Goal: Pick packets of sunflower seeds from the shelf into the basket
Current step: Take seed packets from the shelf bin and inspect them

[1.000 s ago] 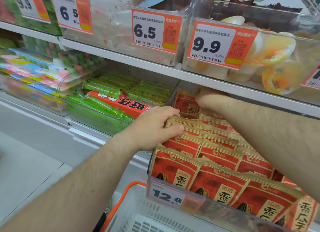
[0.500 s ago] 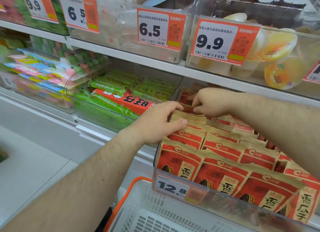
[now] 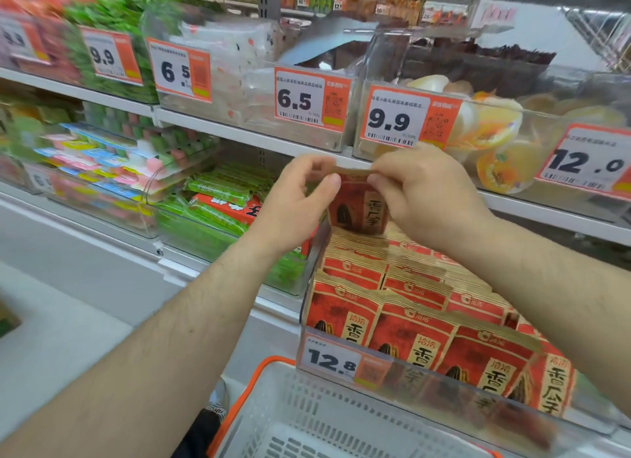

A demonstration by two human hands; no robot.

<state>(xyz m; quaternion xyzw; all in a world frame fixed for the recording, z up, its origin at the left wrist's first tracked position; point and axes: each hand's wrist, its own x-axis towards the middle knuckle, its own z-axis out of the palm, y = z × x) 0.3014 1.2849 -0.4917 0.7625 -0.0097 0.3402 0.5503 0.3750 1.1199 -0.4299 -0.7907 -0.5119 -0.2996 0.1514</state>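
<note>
A red and tan packet of sunflower seeds [image 3: 360,206] hangs upright above the clear shelf bin [image 3: 341,362]. My left hand [image 3: 297,201] pinches its top left corner and my right hand [image 3: 423,194] pinches its top right corner. Several more packets of the same kind [image 3: 413,324] stand in rows in the bin below, behind a 12.8 price tag. The white basket with an orange rim [image 3: 290,420] sits under the bin's front edge, at the bottom of the view.
A clear bin of green and red snack packs [image 3: 218,211] stands to the left of the seed bin. The shelf above [image 3: 259,136] carries bins of jelly cups with 6.5, 9.9 and 12.0 tags. Grey floor lies at the left.
Both hands have risen from the back row of the bin, lifting one packet out by its top edge. The view has tilted up slightly.
</note>
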